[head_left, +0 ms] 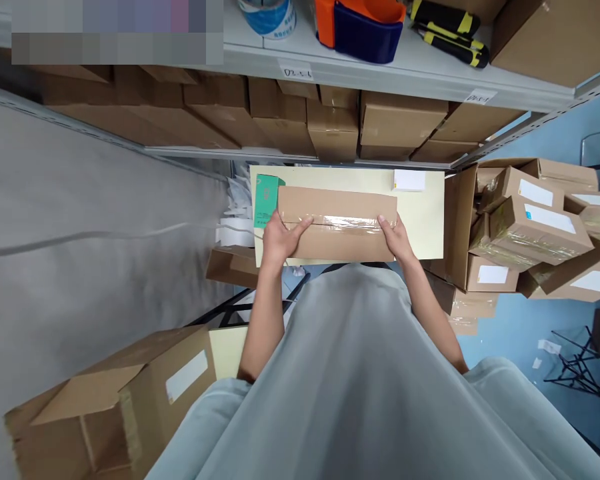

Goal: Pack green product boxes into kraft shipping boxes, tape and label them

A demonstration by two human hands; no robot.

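A long brown cardboard box (339, 241) is held level in front of me, over a cream tabletop (423, 227). Clear shiny tape runs along the seam on its upper face. My left hand (281, 239) grips the left end, with the thumb on top near the tape. At the right end my right hand (396, 237) does the same, its thumb lying by the tape's end. The other fingers of both hands are hidden at the box's sides. Just beyond my left hand is a green box (267, 199), partly covered by the cardboard box.
White labels (409, 180) lie at the tabletop's back right. Above, a metal shelf (260, 57) carries a tape roll (270, 19), a blue-orange tape dispenser (365, 30) and box cutters (453, 37). A large carton (457, 227) of packed boxes stands right; an open carton (165, 387) sits lower left.
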